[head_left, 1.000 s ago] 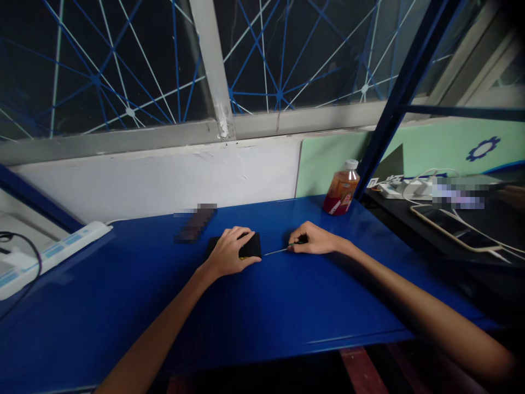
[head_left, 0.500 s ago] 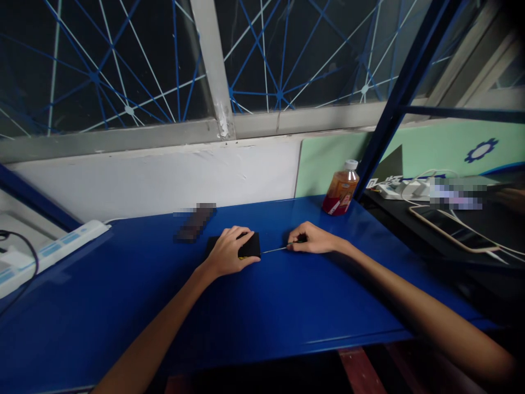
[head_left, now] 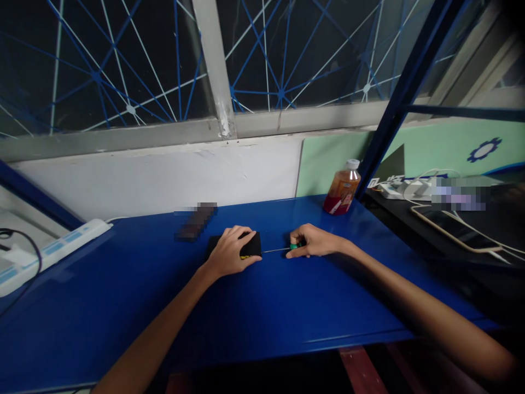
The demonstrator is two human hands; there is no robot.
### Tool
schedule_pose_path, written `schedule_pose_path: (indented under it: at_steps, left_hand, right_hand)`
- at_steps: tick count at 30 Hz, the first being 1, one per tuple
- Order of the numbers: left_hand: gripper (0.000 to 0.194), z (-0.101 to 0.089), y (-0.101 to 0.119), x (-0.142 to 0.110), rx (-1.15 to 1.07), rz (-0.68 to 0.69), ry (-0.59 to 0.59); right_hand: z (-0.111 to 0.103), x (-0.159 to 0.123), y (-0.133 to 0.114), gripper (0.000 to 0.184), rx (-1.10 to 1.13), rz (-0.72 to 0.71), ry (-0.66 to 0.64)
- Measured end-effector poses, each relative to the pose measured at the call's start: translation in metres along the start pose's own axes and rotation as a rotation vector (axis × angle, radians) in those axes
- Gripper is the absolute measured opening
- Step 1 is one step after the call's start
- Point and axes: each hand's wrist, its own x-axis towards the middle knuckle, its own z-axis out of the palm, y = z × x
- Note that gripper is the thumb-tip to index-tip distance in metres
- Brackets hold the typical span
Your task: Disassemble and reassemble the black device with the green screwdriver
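Note:
My left hand (head_left: 228, 253) is closed around a flat black box (head_left: 255, 245) that lies on the blue table. A little yellow marking shows on the box's near side, under the thumb; much of the rest is hidden by the hand. To the right, my right hand (head_left: 315, 239) grips a screwdriver (head_left: 292, 247) by its green and dark handle. Its thin metal shaft points left and reaches the right end of the box. What the tip touches there is too small to make out.
A bottle of reddish drink (head_left: 342, 189) stands at the back right of the blue table (head_left: 254, 306). A blurred dark object (head_left: 197, 221) lies behind my left hand. Left is a white power strip (head_left: 61, 249); on the black table at right lie a phone (head_left: 455, 229) and cables.
The fingers of my right hand have loosened and shifted on the screwdriver, so its green handle now shows. My left hand and the black box stay in place.

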Motion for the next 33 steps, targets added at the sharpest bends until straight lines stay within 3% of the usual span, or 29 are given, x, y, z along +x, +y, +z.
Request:
schedule_pose_path:
  at_steps: [4,12,19,24,29,33]
  left_hand:
    - [0.059,0.0,-0.001,0.0,0.005,-0.002,-0.009]
    - [0.059,0.0,0.0,-0.001,0.011,-0.003,-0.005]
    - [0.058,0.0,0.002,-0.002,0.025,-0.006,0.002]
    - [0.06,0.0,0.001,-0.002,0.018,-0.016,-0.011]
    - [0.06,0.0,0.0,-0.002,0.004,-0.015,-0.01]
    - [0.06,0.0,0.0,-0.002,-0.001,-0.02,-0.011]
  right_hand:
    - [0.0,0.001,0.0,0.048,-0.039,-0.053,0.058]
    - [-0.003,-0.001,0.001,0.053,-0.018,0.006,-0.004]
    - [0.004,-0.003,-0.002,0.045,0.083,0.075,-0.045]
    - [0.005,-0.002,-0.005,0.041,-0.007,-0.038,0.075]
    - [-0.003,-0.004,-0.001,0.045,-0.001,-0.069,0.007]
    - [-0.006,-0.007,0.003,0.048,-0.096,-0.075,0.028]
